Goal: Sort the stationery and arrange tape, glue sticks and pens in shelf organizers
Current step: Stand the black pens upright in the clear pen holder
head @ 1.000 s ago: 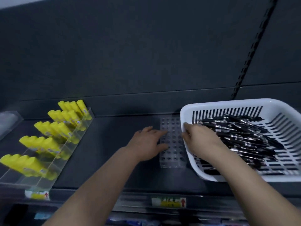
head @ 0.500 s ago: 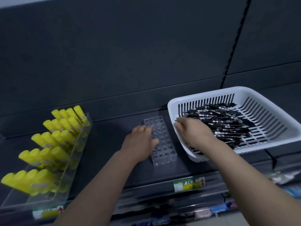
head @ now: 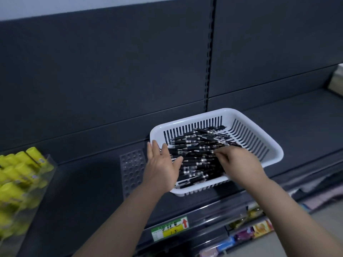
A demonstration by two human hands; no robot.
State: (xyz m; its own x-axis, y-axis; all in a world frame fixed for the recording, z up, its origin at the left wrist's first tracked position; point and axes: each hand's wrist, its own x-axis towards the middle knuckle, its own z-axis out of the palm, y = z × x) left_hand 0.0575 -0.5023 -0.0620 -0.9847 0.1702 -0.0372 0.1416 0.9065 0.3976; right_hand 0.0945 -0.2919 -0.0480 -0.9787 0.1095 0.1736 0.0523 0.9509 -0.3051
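A dark grey back panel fills most of the view, split by a slotted upright, with a pale strip of wall above it. The matching grey shelf carries a green-and-yellow price label on its front edge (red arrow pointing up). Below it lie colourful packets, blurred, beside a light floor.

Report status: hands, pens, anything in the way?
Left hand open at the basket rim. Right hand fingers curled into the pens, grip unconfirmed. Clear pen holder left of basket, unobstructed.
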